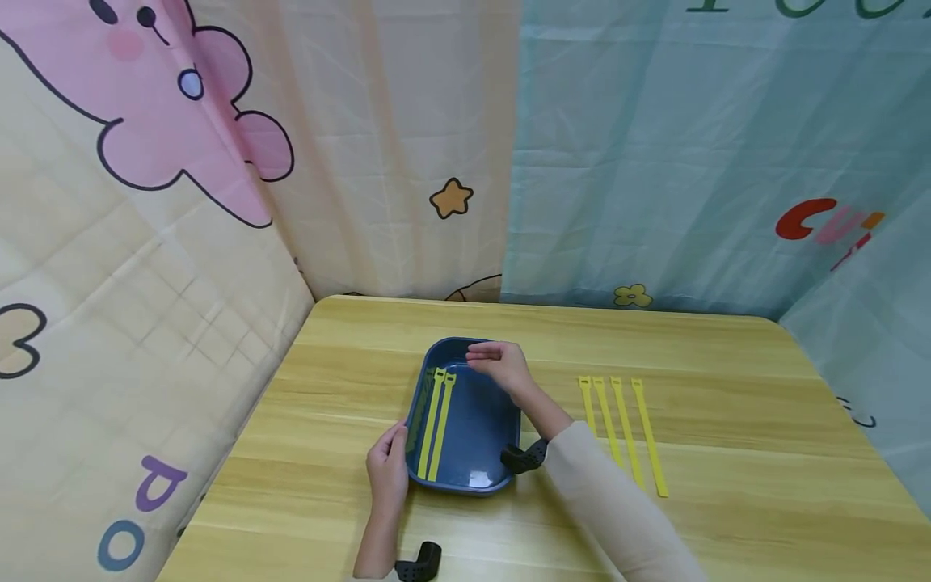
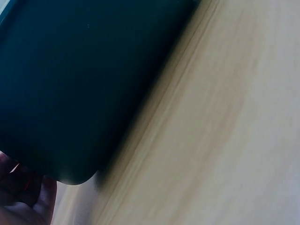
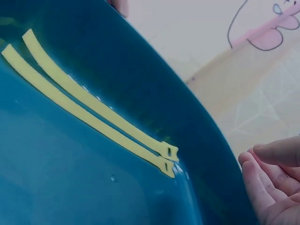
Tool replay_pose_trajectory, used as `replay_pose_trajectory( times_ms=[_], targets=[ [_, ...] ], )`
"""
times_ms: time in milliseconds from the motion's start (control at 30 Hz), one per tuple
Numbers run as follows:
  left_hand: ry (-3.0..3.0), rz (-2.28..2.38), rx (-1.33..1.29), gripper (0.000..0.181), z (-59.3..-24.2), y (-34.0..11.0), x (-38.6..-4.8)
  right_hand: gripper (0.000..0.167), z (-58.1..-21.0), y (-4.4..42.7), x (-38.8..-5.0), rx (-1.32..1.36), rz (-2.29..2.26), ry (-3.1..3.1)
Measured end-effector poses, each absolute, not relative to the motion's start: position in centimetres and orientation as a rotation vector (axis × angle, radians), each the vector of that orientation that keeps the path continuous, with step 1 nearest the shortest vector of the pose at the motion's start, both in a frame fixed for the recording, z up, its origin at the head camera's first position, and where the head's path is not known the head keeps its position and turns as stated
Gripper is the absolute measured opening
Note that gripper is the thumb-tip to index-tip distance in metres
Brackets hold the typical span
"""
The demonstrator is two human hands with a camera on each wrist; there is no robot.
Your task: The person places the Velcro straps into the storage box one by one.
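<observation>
A dark blue tray [image 1: 476,436] stands on the table with two yellow hook-and-loop cable ties [image 3: 89,112] lying side by side along its left side. My left hand [image 1: 388,469] holds the tray's left wall near the front corner; in the left wrist view its fingers [image 2: 47,197] are at the tray's corner, partly hidden. Over the far right part of the tray is my right hand [image 1: 503,368], its fingers extended and nothing between them. In the right wrist view, the thumb and fingers of the right hand [image 3: 272,180] appear beside the tray's rim.
Several more yellow cable ties [image 1: 650,436] lie in a row on the wooden table [image 1: 756,420], right of the tray and partly behind the right sleeve [image 1: 611,501]. Printed curtains [image 1: 393,162] hang behind the table and along its sides.
</observation>
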State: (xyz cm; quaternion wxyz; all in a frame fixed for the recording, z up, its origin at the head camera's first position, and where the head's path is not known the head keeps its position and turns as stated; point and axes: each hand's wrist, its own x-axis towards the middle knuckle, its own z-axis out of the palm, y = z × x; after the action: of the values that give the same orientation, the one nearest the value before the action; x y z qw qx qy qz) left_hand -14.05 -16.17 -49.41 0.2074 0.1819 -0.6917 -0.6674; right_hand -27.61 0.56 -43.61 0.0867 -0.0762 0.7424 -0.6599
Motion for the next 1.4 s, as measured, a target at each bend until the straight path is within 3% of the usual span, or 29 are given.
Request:
replay_pose_trajectory(
  times_ms=[533,1400],
  targets=[
    [-1.92,-1.885,0.503,0.026,-49.5,-16.3,-14.2,0.029,-41.9,4.5,-27.0,-0.257,-2.036,2.242],
    [-1.948,-1.856,0.503,0.027,-49.3,-16.3,-13.8,0.031,-43.2,9.0,-27.2,-0.077,-2.07,2.267]
  ],
)
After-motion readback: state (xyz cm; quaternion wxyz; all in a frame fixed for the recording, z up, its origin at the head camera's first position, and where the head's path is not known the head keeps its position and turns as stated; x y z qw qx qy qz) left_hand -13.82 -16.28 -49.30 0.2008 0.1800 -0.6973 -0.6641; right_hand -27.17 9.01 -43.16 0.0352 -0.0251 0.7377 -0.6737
